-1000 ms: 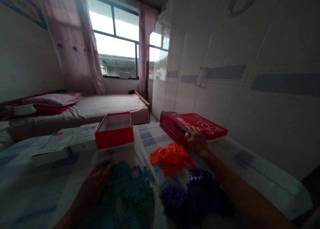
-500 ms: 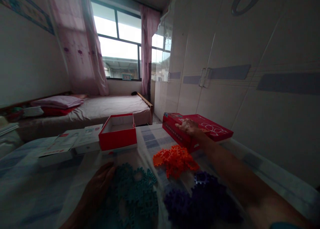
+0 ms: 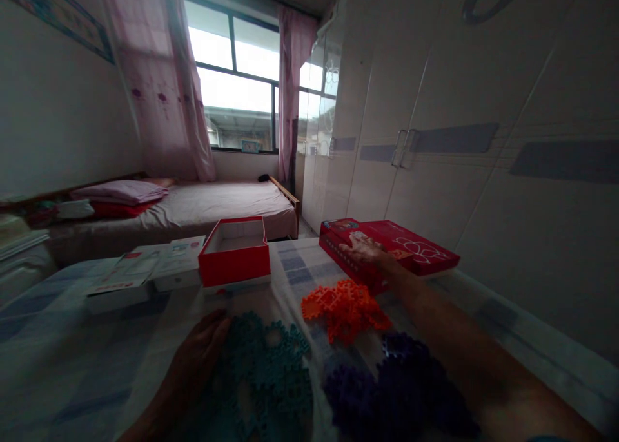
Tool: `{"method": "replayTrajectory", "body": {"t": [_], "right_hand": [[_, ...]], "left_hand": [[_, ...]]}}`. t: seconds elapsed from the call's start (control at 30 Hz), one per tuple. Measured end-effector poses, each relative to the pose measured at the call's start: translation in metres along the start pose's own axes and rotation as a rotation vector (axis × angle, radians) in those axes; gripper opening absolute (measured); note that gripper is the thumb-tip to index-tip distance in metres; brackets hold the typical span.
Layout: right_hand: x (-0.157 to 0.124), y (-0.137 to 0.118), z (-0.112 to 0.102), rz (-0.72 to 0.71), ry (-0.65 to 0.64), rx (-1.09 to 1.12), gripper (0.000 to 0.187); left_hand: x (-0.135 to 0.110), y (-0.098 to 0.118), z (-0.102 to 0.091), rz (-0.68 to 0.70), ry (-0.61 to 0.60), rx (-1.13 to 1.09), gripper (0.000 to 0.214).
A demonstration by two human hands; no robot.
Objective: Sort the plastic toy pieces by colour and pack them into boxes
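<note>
Head view. The right hand (image 3: 365,250) is being rested, fingers spread, on the top of the nearer red box (image 3: 338,254), which is being supported by the cloth-covered table (image 3: 290,261), ahead and to the right. Nothing is being seen between its fingers; the underside of the palm is being hidden. As a judgement, contact is being served best by flat, even pressure, since an edge is being risked by a push from the fingertips alone. The flat red box (image 3: 430,245) beyond is likewise to be spared a knock.

The left hand (image 3: 203,342) is being held low with fingers together, at the edge of the teal pieces (image 3: 271,371); whether anything is being gripped there cannot be told. Room below the right forearm is being narrowed by the orange pieces (image 3: 345,310), just before the nearer red box, and by the purple pieces (image 3: 401,384), closer to the viewer; a low sweep would probably be caught by them.

Farther left, space is being taken up by the open red box (image 3: 235,266) and the white boxes (image 3: 176,263) beside it. The background is being filled by the bed (image 3: 222,200) and the wardrobe (image 3: 377,107).
</note>
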State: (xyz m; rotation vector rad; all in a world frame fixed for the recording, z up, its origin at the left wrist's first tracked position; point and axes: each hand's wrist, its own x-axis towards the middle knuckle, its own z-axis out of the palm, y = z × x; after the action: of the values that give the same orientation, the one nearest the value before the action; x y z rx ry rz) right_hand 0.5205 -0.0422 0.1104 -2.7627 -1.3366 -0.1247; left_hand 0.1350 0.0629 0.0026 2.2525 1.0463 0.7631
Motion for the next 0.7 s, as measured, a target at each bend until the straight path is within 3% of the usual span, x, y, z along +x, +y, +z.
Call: {"method": "replayTrajectory", "body": {"t": [0.13, 0.23, 0.43, 0.7], "right_hand": [[-0.019, 0.025, -0.006, -0.063, -0.112, 0.016, 0.08], [-0.038, 0.036, 0.001, -0.041, -0.026, -0.005, 0.076], [-0.048, 0.014, 0.026, 0.093, 0.16, -0.053, 0.062], [-0.046, 0.002, 0.023, 0.165, 0.147, -0.065, 0.06]], "left_hand": [[0.001, -0.001, 0.001, -0.016, -0.004, 0.008, 0.057], [0.001, -0.003, 0.003, 0.001, 0.002, 0.009, 0.057], [0.002, -0.006, 0.003, 0.005, 0.002, 0.021, 0.054], [0.001, -0.003, 0.002, 0.029, -0.001, 0.031, 0.054]]}}
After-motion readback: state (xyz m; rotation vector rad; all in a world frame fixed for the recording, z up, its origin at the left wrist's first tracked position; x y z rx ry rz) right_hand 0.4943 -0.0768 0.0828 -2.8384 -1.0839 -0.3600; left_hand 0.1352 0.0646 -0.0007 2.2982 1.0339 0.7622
